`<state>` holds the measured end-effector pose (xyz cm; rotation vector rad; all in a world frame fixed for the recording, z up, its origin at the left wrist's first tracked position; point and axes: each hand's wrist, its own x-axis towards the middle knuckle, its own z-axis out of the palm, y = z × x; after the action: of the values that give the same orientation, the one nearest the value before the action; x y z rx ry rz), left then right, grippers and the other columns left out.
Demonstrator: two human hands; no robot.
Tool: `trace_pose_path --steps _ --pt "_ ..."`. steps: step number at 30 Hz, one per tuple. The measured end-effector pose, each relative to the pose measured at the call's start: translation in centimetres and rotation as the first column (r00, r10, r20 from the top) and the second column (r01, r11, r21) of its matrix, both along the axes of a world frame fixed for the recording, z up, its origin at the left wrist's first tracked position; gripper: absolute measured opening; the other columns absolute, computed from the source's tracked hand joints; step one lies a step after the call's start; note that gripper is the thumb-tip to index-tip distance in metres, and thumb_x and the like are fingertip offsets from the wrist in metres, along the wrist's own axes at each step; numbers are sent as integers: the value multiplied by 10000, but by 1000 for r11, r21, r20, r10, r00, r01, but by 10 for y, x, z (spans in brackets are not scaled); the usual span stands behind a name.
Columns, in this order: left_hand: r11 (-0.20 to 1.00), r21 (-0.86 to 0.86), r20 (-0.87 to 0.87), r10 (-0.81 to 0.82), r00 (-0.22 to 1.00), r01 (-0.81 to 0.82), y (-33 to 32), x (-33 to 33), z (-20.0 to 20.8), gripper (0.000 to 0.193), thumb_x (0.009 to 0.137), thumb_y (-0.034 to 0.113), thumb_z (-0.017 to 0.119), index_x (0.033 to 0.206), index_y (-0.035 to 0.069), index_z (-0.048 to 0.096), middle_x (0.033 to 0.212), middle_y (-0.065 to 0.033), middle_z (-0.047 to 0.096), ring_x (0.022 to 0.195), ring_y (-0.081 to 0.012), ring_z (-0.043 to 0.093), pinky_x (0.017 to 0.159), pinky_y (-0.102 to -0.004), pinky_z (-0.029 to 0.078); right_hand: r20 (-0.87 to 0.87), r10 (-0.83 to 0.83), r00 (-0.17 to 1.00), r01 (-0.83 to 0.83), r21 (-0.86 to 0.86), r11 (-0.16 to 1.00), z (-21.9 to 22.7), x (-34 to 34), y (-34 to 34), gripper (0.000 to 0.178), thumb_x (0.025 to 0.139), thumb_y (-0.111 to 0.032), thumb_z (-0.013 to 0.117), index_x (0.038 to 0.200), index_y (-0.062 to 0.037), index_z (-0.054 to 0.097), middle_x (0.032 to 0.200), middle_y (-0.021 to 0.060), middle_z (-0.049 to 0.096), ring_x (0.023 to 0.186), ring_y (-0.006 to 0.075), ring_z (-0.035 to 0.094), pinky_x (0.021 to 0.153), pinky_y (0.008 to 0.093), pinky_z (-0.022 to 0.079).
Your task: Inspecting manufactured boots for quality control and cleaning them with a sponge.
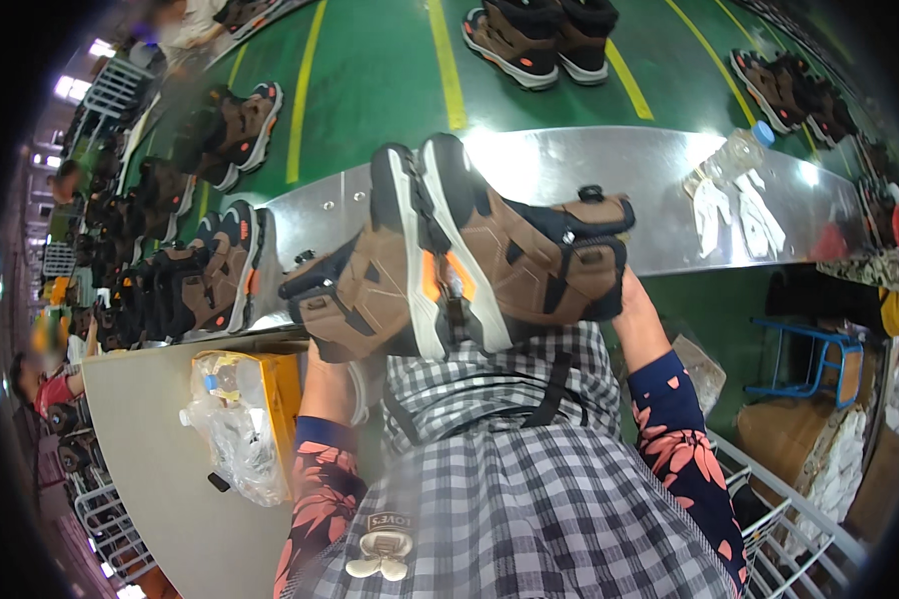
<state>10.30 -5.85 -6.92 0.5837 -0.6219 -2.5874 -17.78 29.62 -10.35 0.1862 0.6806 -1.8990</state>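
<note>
Held chest-high over a checked apron (529, 479): two brown ankle boots, pressed side by side with soles touching and toes pointing away. Left boot (355, 290) gripped from beneath by the left hand (332, 371), fingers mostly hidden under the heel and collar. Right boot (544, 255) clasped at its far side by the right hand (631, 292), only the wrist and edge of the palm in sight, so exact finger position impossible to tell. Both forearms in dark floral sleeves (674, 439), rising from the lower edge.

Just behind the boots, a curved steel bench (589, 170), with a clear plastic bottle (729, 158) capped in blue and a pair of white gloves (734, 215) lying near its right end. Beyond it, a green conveyor surface (380, 70) striped with yellow lines, more pairs of the same boots spaced along it. At left, another row of boots (185, 285) stacked on edge. Below those, a beige worktop (160, 449) bearing a yellow box (270, 394) and crumpled clear plastic bags (232, 424). At lower right, a blue metal stool (814, 354) beside cardboard.
</note>
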Motion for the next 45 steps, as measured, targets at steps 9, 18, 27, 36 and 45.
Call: trace_pose_path --steps 9,18,27,36,45 --pt "1000 -3 -7 -18 1000 18 0 -4 -2 440 889 111 405 1281 -3 569 1226 -116 621 1099 -234 607 986 -336 465 -76 -16 997 14 -28 999 12 -1 -2 364 1010 -180 465 1269 55 566 1228 190 636 1050 263 672 887 377 575" --pt "1000 -21 10 9 1000 -9 4 -3 -5 445 861 85 409 1252 -14 596 1185 -110 647 1062 -223 628 966 -316 475 -144 5 990 -17 -77 997 13 -2 -3 334 1015 -179 473 1253 27 584 1205 160 652 1039 252 670 895 370 565" --pt "627 -773 332 274 902 94 -15 26 120 451 832 60 414 1223 -25 622 1143 -105 672 1025 -213 649 946 -296 485 -800 34 599 142 148 979 134 3 -23 299 991 -100 519 1250 35 580 1216 127 654 1068 226 658 920 338 531" --pt "-538 -555 283 596 752 635 81 -20 109 724 691 -5 630 1390 148 520 1482 -148 440 1413 -384 339 1125 -580 261 -645 394 -655 353 199 914 134 106 -109 447 805 -97 631 1249 -107 577 1394 179 490 1351 411 406 1101 567 312" --pt "-531 -585 302 560 772 614 90 -21 84 701 662 -6 631 1326 213 591 1515 -89 403 1450 -380 276 1139 -625 206 -647 304 -699 253 175 952 101 108 -94 335 820 -131 669 1154 -150 664 1326 16 578 1339 263 449 1155 486 269"
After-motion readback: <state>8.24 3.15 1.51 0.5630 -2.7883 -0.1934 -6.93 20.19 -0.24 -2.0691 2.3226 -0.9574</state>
